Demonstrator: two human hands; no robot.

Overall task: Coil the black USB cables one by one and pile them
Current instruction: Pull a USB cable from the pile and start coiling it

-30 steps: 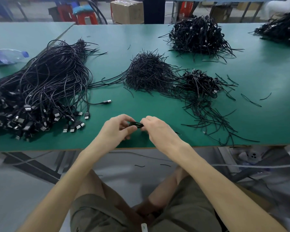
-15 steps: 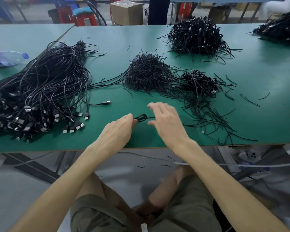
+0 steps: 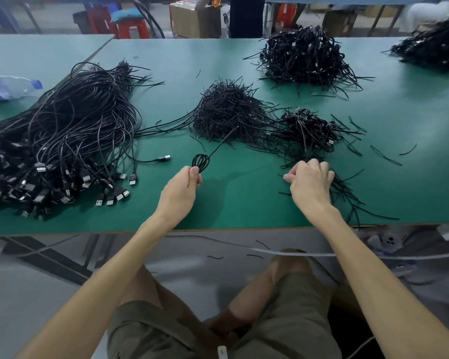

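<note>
Green table, black cable heaps; red stools, cardboard box behind

A single wide-angle view looks from the person's head, forward and steeply down over the green table. The table's near edge crosses the middle of the frame, and the left hand and right hand sit close below the lens (straight edges bow toward the corners). The lap fills the bottom; a red stool stands beyond the far edge.
</note>
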